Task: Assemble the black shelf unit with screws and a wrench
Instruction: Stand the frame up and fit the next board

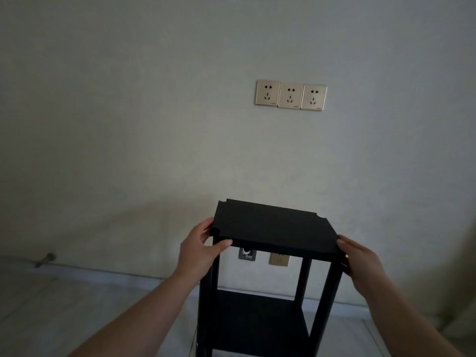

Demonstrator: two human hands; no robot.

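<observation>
Top panel point(275, 226) sits on the upright posts point(325, 300) of the shelf unit, above the lower shelf point(257, 320); left hand point(199, 251) grips its near-left corner, right hand point(360, 261) clasps its right edge. Best to seat corner notches on the posts evenly w/ both hands before screwing; screws & wrench not in view. Behind panel: wall sockets point(291, 95), lower plates partly hidden, prob. outlets; nothing seems to block.

Both arms fwd; left hand point(199, 249) & right hand point(360, 261) curled, gripping.
</observation>
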